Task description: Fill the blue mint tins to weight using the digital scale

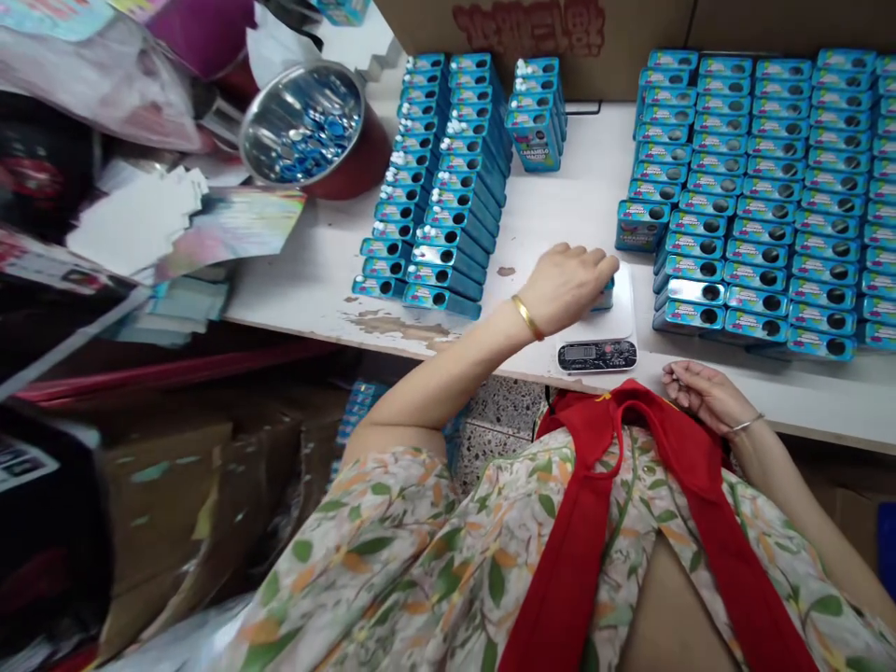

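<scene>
My left hand [570,285], with a gold bracelet at the wrist, is over a white kitchen scale [616,322]. Its fingers are bunched and bent downward at a small blue box [603,299] on the scale's plate. Most of that box is hidden by the hand, and whatever the fingertips pinch does not show. My right hand [707,392] is at the table's front edge, right of the scale, thumb and fingers pinched together. Anything between them is too small to name. The scale's dark display panel faces me.
Rows of blue boxes [763,219] with round holes stand at right. Other rows [455,201], many topped with small white pieces, stand left, beside a short row [536,131]. A metal bowl [256,140] contains blue-and-silver pieces. Cardboard [630,47] borders the back.
</scene>
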`<action>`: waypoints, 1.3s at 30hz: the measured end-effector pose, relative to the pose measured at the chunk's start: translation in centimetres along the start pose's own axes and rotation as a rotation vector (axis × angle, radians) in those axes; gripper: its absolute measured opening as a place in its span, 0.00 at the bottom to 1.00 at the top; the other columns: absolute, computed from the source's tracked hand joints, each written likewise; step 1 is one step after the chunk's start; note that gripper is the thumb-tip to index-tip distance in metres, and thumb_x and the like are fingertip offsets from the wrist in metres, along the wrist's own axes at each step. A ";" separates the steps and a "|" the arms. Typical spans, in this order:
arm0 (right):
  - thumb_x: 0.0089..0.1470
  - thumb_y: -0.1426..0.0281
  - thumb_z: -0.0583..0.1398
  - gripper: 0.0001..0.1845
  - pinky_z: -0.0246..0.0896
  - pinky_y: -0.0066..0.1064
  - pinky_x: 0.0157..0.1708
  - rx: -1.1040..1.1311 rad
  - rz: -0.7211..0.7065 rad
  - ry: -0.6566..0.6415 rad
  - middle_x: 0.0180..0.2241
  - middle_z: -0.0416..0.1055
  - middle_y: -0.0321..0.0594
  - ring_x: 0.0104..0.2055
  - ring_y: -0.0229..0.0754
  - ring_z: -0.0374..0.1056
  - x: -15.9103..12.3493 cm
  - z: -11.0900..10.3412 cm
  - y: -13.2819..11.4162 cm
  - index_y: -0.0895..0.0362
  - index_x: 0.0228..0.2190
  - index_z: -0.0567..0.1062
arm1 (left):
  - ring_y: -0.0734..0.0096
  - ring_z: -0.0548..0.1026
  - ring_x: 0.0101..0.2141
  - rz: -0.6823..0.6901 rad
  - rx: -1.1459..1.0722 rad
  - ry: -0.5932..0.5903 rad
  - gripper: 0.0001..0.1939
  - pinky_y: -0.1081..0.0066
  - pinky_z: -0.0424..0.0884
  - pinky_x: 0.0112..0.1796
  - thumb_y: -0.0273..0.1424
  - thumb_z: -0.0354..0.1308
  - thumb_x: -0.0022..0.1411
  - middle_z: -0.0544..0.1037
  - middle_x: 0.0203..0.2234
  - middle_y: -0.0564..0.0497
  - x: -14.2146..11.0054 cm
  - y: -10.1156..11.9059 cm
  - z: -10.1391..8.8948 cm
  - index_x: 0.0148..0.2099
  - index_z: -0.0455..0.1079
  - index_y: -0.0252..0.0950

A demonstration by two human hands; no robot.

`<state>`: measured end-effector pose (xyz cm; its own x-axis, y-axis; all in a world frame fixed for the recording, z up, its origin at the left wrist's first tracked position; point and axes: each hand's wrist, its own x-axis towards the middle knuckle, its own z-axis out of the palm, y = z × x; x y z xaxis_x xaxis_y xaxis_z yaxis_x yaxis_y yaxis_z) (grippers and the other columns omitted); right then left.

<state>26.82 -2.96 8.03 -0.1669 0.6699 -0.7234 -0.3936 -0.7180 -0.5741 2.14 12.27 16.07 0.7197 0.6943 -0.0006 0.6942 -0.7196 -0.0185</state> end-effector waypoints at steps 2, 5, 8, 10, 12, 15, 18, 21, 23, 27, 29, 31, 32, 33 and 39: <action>0.36 0.60 0.76 0.22 0.61 0.16 0.20 -0.036 0.001 -0.012 0.26 0.74 0.40 0.22 0.29 0.65 -0.4 0.4 -0.2 0.61 0.30 0.80 | 0.60 0.76 0.38 -0.007 -0.027 0.005 0.12 0.62 0.67 0.40 0.30 0.56 0.63 0.77 0.38 0.45 0.3 0.7 0.8 0.49 0.69 0.34; 0.36 0.60 0.76 0.22 0.62 0.16 0.23 -0.061 0.006 -0.019 0.25 0.74 0.39 0.23 0.29 0.66 -1.1 0.7 -0.5 0.61 0.31 0.80 | 0.58 0.75 0.44 -0.021 -0.108 0.096 0.19 0.60 0.67 0.45 0.36 0.59 0.62 0.77 0.45 0.45 0.0 0.3 1.1 0.54 0.66 0.37; 0.36 0.62 0.76 0.23 0.66 0.18 0.29 -0.070 0.032 -0.040 0.30 0.76 0.40 0.28 0.31 0.69 -1.6 0.9 -0.3 0.58 0.35 0.81 | 0.59 0.72 0.49 -0.102 -0.249 0.272 0.22 0.59 0.67 0.50 0.43 0.58 0.64 0.74 0.50 0.46 -2.2 -1.4 1.6 0.55 0.65 0.39; 0.35 0.62 0.77 0.24 0.66 0.20 0.30 -0.101 0.075 -0.046 0.33 0.77 0.40 0.29 0.32 0.70 -1.7 1.1 -0.1 0.57 0.36 0.80 | 0.62 0.72 0.47 -0.235 -0.347 0.377 0.19 0.61 0.67 0.49 0.45 0.53 0.67 0.75 0.46 0.46 -4.6 -2.6 3.1 0.53 0.65 0.39; 0.34 0.60 0.77 0.25 0.65 0.21 0.29 -0.173 0.099 -0.031 0.31 0.77 0.39 0.27 0.31 0.69 -1.6 1.2 0.1 0.56 0.34 0.80 | 0.66 0.73 0.44 -0.377 -0.423 0.448 0.17 0.64 0.68 0.47 0.44 0.50 0.69 0.75 0.42 0.47 -7.3 -3.5 5.8 0.50 0.66 0.38; 0.35 0.55 0.75 0.25 0.62 0.23 0.26 -0.358 0.044 -0.028 0.26 0.75 0.37 0.24 0.32 0.66 -1.4 1.8 -0.6 0.58 0.32 0.79 | 0.66 0.73 0.40 -0.543 -0.485 0.437 0.15 0.66 0.70 0.45 0.42 0.51 0.69 0.75 0.38 0.46 -10.9 -3.5 11.2 0.47 0.67 0.37; 0.39 0.51 0.73 0.26 0.62 0.26 0.25 -0.588 -0.099 -0.092 0.22 0.73 0.38 0.22 0.34 0.65 -1.2 3.2 -3.0 0.59 0.32 0.78 | 0.59 0.72 0.45 -0.663 -0.454 0.375 0.14 0.60 0.69 0.47 0.39 0.53 0.67 0.74 0.43 0.42 -12.8 -2.1 15.6 0.47 0.68 0.35; 0.46 0.53 0.70 0.23 0.61 0.27 0.24 -0.777 -0.302 -0.144 0.21 0.72 0.38 0.22 0.34 0.64 -0.6 5.3 -6.5 0.60 0.33 0.77 | 0.55 0.69 0.50 -0.727 -0.391 0.376 0.14 0.57 0.67 0.52 0.37 0.53 0.66 0.72 0.49 0.40 -13.2 -0.8 17.4 0.50 0.69 0.36; 0.50 0.58 0.69 0.17 0.60 0.27 0.24 -0.888 -0.433 -0.143 0.21 0.71 0.38 0.22 0.34 0.64 0.1 7.0 -8.7 0.60 0.34 0.77 | 0.55 0.69 0.50 -0.742 -0.389 0.392 0.15 0.57 0.66 0.52 0.38 0.53 0.66 0.72 0.49 0.41 -13.1 -0.5 17.5 0.51 0.69 0.36; 0.55 0.68 0.65 0.07 0.63 0.29 0.28 -1.141 -0.652 -0.086 0.22 0.69 0.37 0.26 0.37 0.67 2.4 10.2 -11.8 0.60 0.34 0.77 | 0.57 0.69 0.50 -0.729 -0.425 0.416 0.15 0.58 0.66 0.53 0.38 0.53 0.66 0.72 0.49 0.41 -13.1 -0.9 17.4 0.51 0.69 0.37; 0.56 0.70 0.64 0.05 0.65 0.32 0.32 -1.280 -0.749 -0.069 0.24 0.69 0.37 0.29 0.40 0.69 3.8 11.4 -12.5 0.60 0.33 0.77 | 0.57 0.69 0.51 -0.718 -0.445 0.428 0.14 0.58 0.66 0.53 0.38 0.53 0.66 0.72 0.48 0.41 -13.2 -1.1 17.4 0.50 0.69 0.37; 0.56 0.71 0.63 0.04 0.66 0.36 0.38 -1.418 -0.835 -0.071 0.27 0.69 0.39 0.35 0.43 0.70 4.9 12.2 -13.0 0.59 0.32 0.77 | 0.56 0.69 0.51 -0.716 -0.462 0.434 0.14 0.57 0.65 0.53 0.38 0.52 0.66 0.72 0.48 0.41 -13.3 -1.1 17.5 0.50 0.69 0.36; 0.56 0.71 0.63 0.03 0.66 0.37 0.41 -1.485 -0.867 -0.077 0.29 0.69 0.40 0.37 0.44 0.70 5.4 12.5 -13.1 0.59 0.32 0.77 | 0.56 0.69 0.51 -0.721 -0.470 0.434 0.14 0.57 0.65 0.53 0.38 0.52 0.66 0.73 0.48 0.41 -13.3 -1.0 17.5 0.50 0.69 0.36; 0.56 0.71 0.63 0.03 0.65 0.39 0.44 -1.544 -0.896 -0.081 0.30 0.70 0.41 0.40 0.46 0.69 5.8 12.7 -13.2 0.58 0.32 0.77 | 0.56 0.69 0.51 -0.726 -0.477 0.432 0.14 0.57 0.65 0.53 0.38 0.52 0.66 0.73 0.48 0.41 -13.3 -1.0 17.5 0.49 0.69 0.37; 0.56 0.70 0.63 0.05 0.63 0.40 0.46 -1.690 -0.954 -0.067 0.36 0.69 0.45 0.42 0.48 0.67 6.3 13.3 -13.1 0.57 0.36 0.77 | 0.56 0.69 0.51 -0.728 -0.505 0.423 0.13 0.57 0.64 0.53 0.38 0.51 0.66 0.72 0.48 0.41 -13.3 -0.9 17.3 0.49 0.69 0.37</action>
<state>18.87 13.19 16.12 -0.5034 0.8640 -0.0093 0.7713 0.4445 -0.4556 -8.30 3.94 -1.22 -0.0098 0.9794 0.2016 0.8230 -0.1066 0.5579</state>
